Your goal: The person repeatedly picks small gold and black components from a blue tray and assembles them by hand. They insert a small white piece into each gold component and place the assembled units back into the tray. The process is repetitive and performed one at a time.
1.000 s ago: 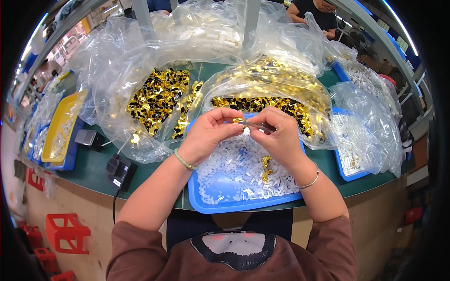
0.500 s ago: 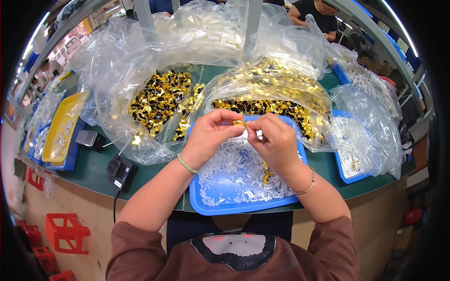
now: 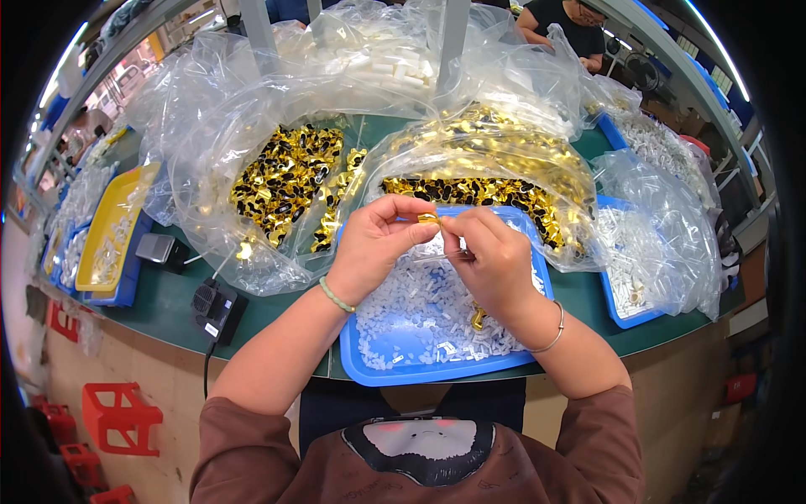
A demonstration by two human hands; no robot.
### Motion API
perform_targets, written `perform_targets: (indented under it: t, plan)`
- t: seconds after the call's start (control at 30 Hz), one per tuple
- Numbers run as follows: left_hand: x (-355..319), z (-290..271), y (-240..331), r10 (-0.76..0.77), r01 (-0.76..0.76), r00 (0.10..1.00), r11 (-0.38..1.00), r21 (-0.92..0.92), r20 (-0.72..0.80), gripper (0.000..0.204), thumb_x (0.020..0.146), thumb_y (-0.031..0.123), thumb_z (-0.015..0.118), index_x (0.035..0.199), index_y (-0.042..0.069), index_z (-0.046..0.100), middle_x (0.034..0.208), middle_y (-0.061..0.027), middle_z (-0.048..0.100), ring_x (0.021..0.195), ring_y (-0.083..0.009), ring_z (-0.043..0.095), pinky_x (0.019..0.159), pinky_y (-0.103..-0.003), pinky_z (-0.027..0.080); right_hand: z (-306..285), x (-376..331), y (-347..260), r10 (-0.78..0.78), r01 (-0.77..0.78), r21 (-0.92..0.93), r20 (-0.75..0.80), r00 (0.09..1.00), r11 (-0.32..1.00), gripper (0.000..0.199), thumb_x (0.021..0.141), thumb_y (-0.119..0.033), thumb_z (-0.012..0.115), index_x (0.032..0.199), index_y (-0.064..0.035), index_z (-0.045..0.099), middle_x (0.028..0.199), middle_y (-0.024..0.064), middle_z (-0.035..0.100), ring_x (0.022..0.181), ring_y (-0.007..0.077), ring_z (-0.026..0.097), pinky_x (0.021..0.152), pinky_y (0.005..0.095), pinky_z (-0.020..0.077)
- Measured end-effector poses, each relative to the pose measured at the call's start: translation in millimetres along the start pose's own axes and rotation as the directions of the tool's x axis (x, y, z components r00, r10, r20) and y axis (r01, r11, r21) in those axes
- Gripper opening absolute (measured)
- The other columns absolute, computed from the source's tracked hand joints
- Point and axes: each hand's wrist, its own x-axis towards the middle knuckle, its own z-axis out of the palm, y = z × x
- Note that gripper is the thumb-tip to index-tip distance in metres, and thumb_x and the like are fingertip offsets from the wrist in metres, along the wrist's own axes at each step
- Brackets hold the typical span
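Head camera: at far left on the green table [image 3: 273, 312] I see a yellow tray [image 3: 133, 183] with pale pieces in it, then a small grey-topped box [image 3: 159, 249] and a black corded device [image 3: 217, 309]. Next comes a clear plastic bag [image 3: 197, 193], where a heap of gold-and-black pieces [image 3: 285, 181] shows. Moving right, I have the left hand [image 3: 375, 239], its thumb and forefinger clamped on the left side of a gold piece [image 3: 429, 217]. That piece sits between the two hands, raised above a blue tray [image 3: 403, 377] of small white pieces [image 3: 411, 311]. From the right, the thumb and forefinger of the right hand [image 3: 494, 252] come together at the piece's right end; I cannot tell whether they grip or only touch it. Lower in that hand, a thin tool [image 3: 435, 257] is held, pointing left, clear of the piece. Below the right hand, a loose gold piece [image 3: 478, 317] lies on the white ones. Farther right, a second blue tray [image 3: 638, 319] sits partly under clear plastic.
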Motion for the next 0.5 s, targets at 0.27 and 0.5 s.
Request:
perform_targets:
  t: [0.27, 0.5]
  plan:
    - [3.6, -1.6, 0.8, -0.081, 0.078, 0.996, 0.990, -0.114, -0.026, 0.027, 0.090, 0.004, 0.068, 0.116, 0.000, 0.061, 0.105, -0.0070, 0.067, 0.096, -0.0118, 0.065, 0.086, -0.026, 0.055, -7.5, 4.0, 0.9, 0.193, -0.229, 0.282, 0.149, 0.970, 0.932, 0.026, 0.075, 0.006, 0.070, 0.100, -0.0005, 0.068, 0.084, 0.0109, 0.064, 0.068, 0.0226, 0.065, 0.058, 0.0298, 0.0514]
    - [2.9, -2.1, 2.0, -0.115, 0.112, 0.993, 0.980, -0.167, -0.005, 0.030, 0.090, 0.005, 0.069, 0.119, 0.000, 0.061, 0.106, -0.0079, 0.067, 0.097, -0.0132, 0.066, 0.087, -0.026, 0.056, -12.1, 8.2, 2.5, 0.306, -0.358, 0.317, 0.202, 0.930, 0.878, 0.015, 0.078, 0.001, 0.070, 0.093, -0.0001, 0.070, 0.078, 0.0074, 0.063, 0.064, 0.0151, 0.060, 0.058, 0.0265, 0.0464]
